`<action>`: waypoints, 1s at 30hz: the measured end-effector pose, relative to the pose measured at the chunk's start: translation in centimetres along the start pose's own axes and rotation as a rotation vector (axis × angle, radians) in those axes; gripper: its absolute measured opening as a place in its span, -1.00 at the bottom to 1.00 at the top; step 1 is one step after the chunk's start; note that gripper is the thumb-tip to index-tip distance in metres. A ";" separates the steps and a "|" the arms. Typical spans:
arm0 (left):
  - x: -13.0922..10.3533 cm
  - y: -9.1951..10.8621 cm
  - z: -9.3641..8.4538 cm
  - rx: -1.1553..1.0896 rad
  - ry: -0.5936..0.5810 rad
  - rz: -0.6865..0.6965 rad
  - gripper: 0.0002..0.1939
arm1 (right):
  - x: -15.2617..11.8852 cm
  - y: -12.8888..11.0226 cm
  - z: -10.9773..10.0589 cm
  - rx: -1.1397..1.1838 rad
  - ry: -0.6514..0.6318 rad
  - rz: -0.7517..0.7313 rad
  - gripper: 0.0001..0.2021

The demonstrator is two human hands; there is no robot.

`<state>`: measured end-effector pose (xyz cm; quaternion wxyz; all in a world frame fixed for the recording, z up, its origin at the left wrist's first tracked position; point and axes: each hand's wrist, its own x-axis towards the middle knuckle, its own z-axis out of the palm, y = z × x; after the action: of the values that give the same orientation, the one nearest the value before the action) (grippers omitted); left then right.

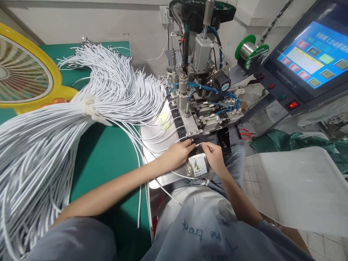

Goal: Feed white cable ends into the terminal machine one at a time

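1. I see the left hand (pixel 178 154) and the right hand (pixel 214 156) nearly meeting at the front edge of the machine (pixel 190 124); a small pale cable end (pixel 199 144) sits between their fingertips, just above the labelled tin (pixel 198 165).
2. Both hands are closed in a fingertip pinch on that piece, one from each side; its finer detail is too small for me to read, so I cannot tell exactly how the tip is shaped.
3. To handle it well, I would let the left hand steady it while the right makes only small, straight adjustments; a light pinch close to the tip should stop it bending or rolling.
4. I would also leave slack in the white cables (pixel 165 137) on the metal plate (pixel 152 146) — a tug there could drag on the thick bundle (pixel 108 76) over the green counter (pixel 108 156).
5. The left forearm reaches in from the lower left, long and low, with the back of the hand upward and the thumb side toward the right hand.
6. The right forearm rises from the lower right, more steeply; its fingers curl inward, and its wrist is beside the tin — both hands seem well placed for fine work, in my judgement.
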<state>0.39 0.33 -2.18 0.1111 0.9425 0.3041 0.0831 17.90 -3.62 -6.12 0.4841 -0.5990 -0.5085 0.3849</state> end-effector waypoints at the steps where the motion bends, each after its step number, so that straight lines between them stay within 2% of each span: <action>1: 0.0 -0.1 0.1 0.066 -0.017 -0.014 -0.62 | 0.3 0.5 -0.2 0.019 -0.009 0.022 -0.79; 4: 0.1 -0.1 0.4 0.153 -0.047 -0.028 -0.61 | 1.1 1.3 -0.4 0.097 -0.042 0.077 -0.80; 8: 0.1 -0.1 0.6 0.151 -0.064 -0.022 -0.60 | 1.8 1.3 -0.1 0.159 -0.083 0.122 -0.80; 16: -0.1 -0.6 0.8 0.196 -0.062 0.045 -0.48 | 2.2 1.8 0.1 0.138 -0.100 0.155 -0.78; 23: 0.1 -0.3 0.1 0.253 -0.095 0.088 -0.54 | 2.2 2.0 -0.1 0.116 -0.098 0.118 -0.84; 30: 0.2 -0.2 0.0 0.279 -0.106 0.092 -0.57 | 2.7 1.1 -0.3 0.127 -0.203 0.186 -0.86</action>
<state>0.44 0.59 -2.21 -0.0090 0.9648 0.2627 -0.0048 18.96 -1.02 -7.06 0.4292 -0.5699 -0.4717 0.5181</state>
